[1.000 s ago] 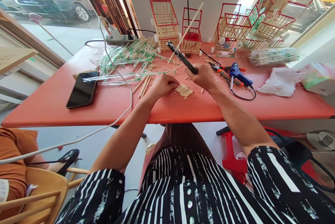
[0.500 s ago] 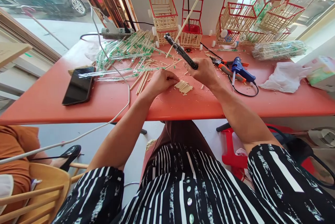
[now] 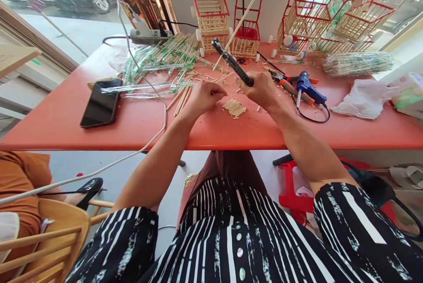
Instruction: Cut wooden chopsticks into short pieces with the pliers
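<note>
My right hand (image 3: 262,91) is closed around a long black-handled tool (image 3: 233,63), its worn metal end pointing up and left; its exact kind is unclear. A long thin wooden stick (image 3: 243,20) slants up behind the tool; whether the tool grips it I cannot tell. My left hand (image 3: 206,97) is over the table with thumb and fingertips pinched together, and anything between them is hidden. Just right of those fingertips lies a small pile of short cut sticks (image 3: 235,108). Longer sticks (image 3: 183,100) lie beyond my left wrist, among scattered chips.
Wrapped sticks (image 3: 165,56) and a phone (image 3: 102,102) lie left. Behind stand stick-built carts (image 3: 246,45) with red rims. To the right are a blue glue gun (image 3: 309,87), orange-handled pliers (image 3: 280,81) and a white plastic bag (image 3: 361,98). A white cable (image 3: 164,117) crosses the table's left part.
My left hand has drawn slightly away from the pile of short sticks, fingertips still pinched. My right hand keeps hold of the black-handled tool. The whole view has shifted a little.
</note>
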The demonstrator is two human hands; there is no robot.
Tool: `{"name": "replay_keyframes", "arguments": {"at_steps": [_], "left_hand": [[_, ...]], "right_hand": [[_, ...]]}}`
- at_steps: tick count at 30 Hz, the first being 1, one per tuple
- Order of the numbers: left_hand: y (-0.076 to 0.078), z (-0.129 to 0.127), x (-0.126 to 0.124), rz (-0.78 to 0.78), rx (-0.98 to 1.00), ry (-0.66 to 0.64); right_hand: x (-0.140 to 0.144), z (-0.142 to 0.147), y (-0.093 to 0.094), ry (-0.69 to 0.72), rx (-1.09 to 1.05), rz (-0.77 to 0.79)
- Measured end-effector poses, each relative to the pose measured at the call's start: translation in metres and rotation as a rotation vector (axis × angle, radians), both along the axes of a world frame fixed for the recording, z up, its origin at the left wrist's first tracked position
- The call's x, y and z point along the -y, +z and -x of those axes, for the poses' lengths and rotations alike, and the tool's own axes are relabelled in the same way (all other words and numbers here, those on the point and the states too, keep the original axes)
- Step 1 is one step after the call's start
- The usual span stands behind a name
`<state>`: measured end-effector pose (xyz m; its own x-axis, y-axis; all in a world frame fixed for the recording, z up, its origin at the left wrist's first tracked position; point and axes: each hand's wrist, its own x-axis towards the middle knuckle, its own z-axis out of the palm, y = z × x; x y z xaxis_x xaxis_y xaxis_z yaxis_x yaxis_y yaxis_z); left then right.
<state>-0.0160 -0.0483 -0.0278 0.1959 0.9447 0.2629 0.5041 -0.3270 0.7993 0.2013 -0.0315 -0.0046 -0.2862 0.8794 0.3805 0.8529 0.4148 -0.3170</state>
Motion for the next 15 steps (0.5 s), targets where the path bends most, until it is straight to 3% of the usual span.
{"name": "replay_keyframes", "arguments": {"at_steps": [7,15], "left_hand": [[0.0011,0.0043,-0.0095,0.114,0.547,0.085],[0.0093,0.0060,-0.0087,0.210,0.728,0.033]], "right_hand": [[-0.0007,0.0008,-0.0003,-0.006,0.001,0.018],[0.0011,0.0013,-0.0014,-0.017,-0.013,0.027]]}}
